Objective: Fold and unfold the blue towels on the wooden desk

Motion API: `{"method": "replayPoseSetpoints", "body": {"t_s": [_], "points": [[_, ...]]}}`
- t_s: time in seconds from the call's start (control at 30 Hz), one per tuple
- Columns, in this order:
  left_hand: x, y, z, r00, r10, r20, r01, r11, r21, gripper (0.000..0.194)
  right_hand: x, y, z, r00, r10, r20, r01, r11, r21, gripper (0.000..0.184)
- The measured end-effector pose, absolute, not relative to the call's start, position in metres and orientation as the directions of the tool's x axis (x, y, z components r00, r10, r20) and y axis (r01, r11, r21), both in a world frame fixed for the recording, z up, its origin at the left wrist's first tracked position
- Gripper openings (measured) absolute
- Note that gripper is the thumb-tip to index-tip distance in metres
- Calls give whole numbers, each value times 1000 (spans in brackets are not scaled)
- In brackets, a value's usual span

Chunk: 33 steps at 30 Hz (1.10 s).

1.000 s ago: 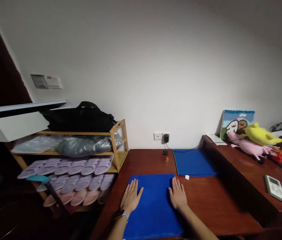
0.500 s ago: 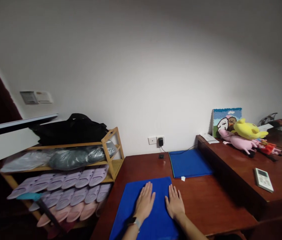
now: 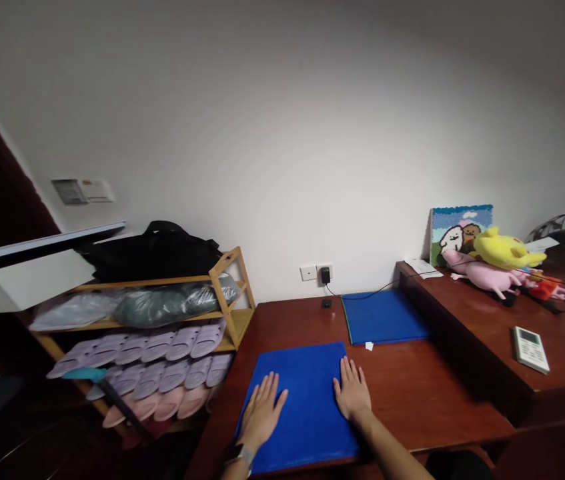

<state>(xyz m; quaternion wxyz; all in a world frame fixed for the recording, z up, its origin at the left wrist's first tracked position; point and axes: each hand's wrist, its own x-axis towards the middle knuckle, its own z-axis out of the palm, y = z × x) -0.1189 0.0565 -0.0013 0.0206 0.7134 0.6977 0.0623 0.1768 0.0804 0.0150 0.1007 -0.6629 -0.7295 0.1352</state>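
Observation:
A bright blue cloth (image 3: 307, 407) lies spread flat on the reddish-brown wooden table (image 3: 412, 393). My left hand (image 3: 263, 408) rests palm down near the cloth's left edge, its fingers stretched out and the thumb apart. On the right edge of the cloth lies my right hand (image 3: 353, 392), also flat and open, partly over the bare wood. Neither hand grips anything. Behind them, against the wall, a second blue cloth (image 3: 385, 317) lies flat, with a small white scrap (image 3: 369, 346) at its front edge.
On the left stands a wooden rack (image 3: 235, 293) with rows of slippers (image 3: 162, 343) and a black bag (image 3: 155, 252) on top. A raised ledge on the right holds plush toys (image 3: 505, 257) and a white remote control (image 3: 531, 349). A black plug (image 3: 325, 274) sits in the wall socket.
My left hand has slid left across the cloth, from its middle to its left edge. The right hand stays at the right edge. The view has shifted slightly.

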Motion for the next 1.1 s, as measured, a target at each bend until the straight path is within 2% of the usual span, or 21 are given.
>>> {"method": "replayPoseSetpoints", "body": {"t_s": [0.13, 0.3, 0.5, 0.7, 0.77, 0.83, 0.93, 1.0, 1.1], "points": [[-169, 42, -8, -88, 992, 91, 989, 77, 124, 81, 176, 79, 19, -86, 994, -63, 957, 65, -284, 70], [-167, 39, -11, -93, 986, 136, 989, 76, 129, 82, 176, 80, 27, -103, 989, -103, 964, 73, -256, 69], [-163, 39, -12, -92, 983, 161, 989, 70, 134, 81, 173, 59, 14, -80, 994, -70, 951, 55, -304, 69], [-170, 40, -6, -89, 991, 99, 992, 79, 103, 81, 172, 41, 10, -67, 997, -33, 944, 53, -325, 71], [-165, 42, -2, -81, 989, 120, 994, 70, 88, 80, 172, 41, 12, -70, 997, -27, 941, 57, -334, 71], [-147, 44, 3, -50, 980, 191, 995, 33, 92, 77, 172, 41, 15, -74, 997, -30, 939, 59, -337, 71], [-91, 48, 11, 76, 966, 249, 983, -114, 141, 73, 172, 41, 18, -75, 996, -44, 943, 57, -327, 71], [-41, 50, 13, 216, 954, 209, 951, -254, 175, 72, 172, 41, 17, -83, 996, -45, 946, 64, -319, 71], [19, 52, 11, 319, 940, 121, 918, -339, 207, 71, 172, 44, 10, -102, 994, -43, 949, 84, -304, 69]]}}
